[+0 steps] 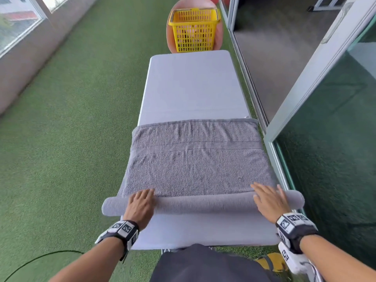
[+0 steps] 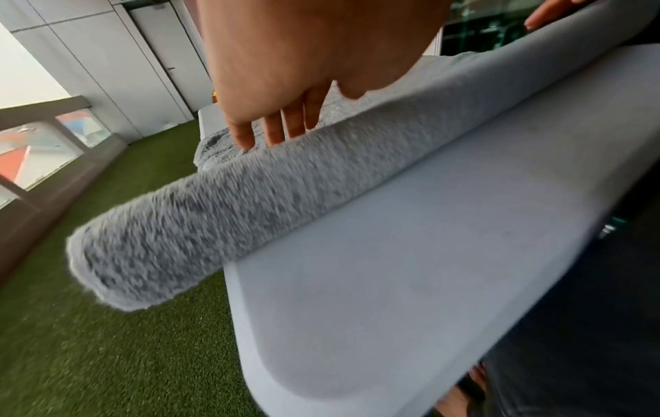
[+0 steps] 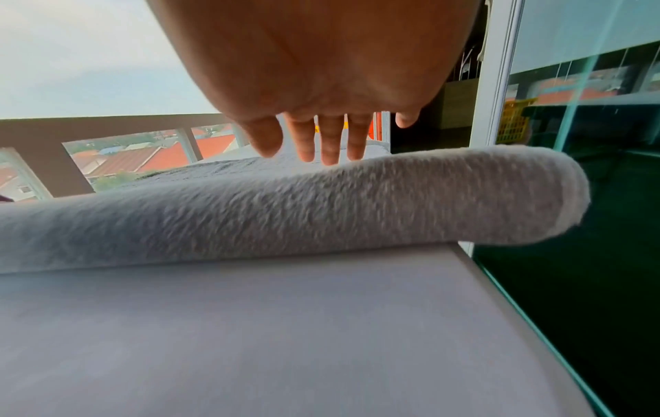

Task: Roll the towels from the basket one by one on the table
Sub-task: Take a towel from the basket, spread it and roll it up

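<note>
While the grey terry-cloth towel lies spread across the near half of the long white rectangular table, its near edge is already wound into a thick tube that runs the table's full width and overhangs both the left and right sides. The left hand rests flat on top of the roll near its left end, fingers straight and slightly spread over the crest. The right hand lies the same way near the right end, fingers extended and holding nothing; both hands press rather than grasp.

The cloth looks soft, light and floppy, with a fuzzy pile that should grip the palms well, so it is likely to roll under plain downward and forward pressure. Being limp, the unsupported ends could sag or telescope, and the middle may lag if the hands push unevenly. Palms set wide apart, as here, seem the sensible place to bear on it.

At the far end beyond the table stands the yellow plastic lattice basket; something may sit inside it, though the view is too small to tell.
</note>
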Available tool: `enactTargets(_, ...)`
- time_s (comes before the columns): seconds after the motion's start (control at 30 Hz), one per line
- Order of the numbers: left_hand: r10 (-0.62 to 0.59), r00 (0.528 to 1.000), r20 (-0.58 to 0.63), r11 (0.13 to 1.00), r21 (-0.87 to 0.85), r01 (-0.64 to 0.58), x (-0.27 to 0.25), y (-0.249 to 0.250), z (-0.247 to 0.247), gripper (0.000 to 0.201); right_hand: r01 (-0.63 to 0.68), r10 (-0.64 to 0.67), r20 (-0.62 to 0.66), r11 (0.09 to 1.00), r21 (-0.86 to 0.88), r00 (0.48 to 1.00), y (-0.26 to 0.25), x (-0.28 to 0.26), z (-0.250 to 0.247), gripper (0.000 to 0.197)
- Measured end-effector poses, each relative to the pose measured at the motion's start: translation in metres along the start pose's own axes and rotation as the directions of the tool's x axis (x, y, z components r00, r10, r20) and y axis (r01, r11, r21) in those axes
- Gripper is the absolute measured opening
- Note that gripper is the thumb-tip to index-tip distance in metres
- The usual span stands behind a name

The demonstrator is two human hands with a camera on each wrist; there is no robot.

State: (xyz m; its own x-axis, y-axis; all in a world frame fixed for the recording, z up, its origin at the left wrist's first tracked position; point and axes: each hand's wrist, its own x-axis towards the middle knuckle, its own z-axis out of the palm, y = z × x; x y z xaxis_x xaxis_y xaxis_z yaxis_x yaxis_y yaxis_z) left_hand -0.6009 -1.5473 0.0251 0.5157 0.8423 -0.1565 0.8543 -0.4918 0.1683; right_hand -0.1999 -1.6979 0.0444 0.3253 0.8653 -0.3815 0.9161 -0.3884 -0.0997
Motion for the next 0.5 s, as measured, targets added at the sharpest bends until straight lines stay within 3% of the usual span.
enactTargets(0.07, -0.033, 0.998, 0.046, 0.999, 0.014, 0.032, -0.005, -0.004, 0.004, 0.054, 0.006, -0.008, 0.046, 0.999, 0.040, 0.999, -0.003, -0.001, 0.003, 0.057)
enactTargets(0.17, 0.049, 0.985, 0.164, 0.997, 0.057, -0.059, -0.023, -0.003, 0.011, 0.066, 0.017, -0.015, 0.095, 1.000, -0.017, 0.995, -0.010, -0.023, 0.018, 0.068)
enactTargets(0.33, 0.079, 0.987, 0.140, 0.994, 0.061, -0.088, -0.026, -0.005, 0.012, 0.022, -0.008, 0.012, 0.100, 0.999, -0.034, 0.995, -0.012, -0.022, 0.010, 0.042)
enactTargets(0.4, 0.077, 0.992, 0.103, 0.995, 0.053, -0.083, -0.012, -0.009, 0.009, 0.041, -0.025, 0.029, 0.128, 0.999, -0.034, 0.991, -0.012, -0.004, -0.002, 0.040)
enactTargets(0.5, -0.040, 0.998, 0.058, 0.999, 0.016, 0.039, 0.007, -0.008, 0.004, 0.055, -0.034, 0.034, 0.016, 0.998, 0.052, 0.999, -0.011, 0.014, -0.006, 0.049)
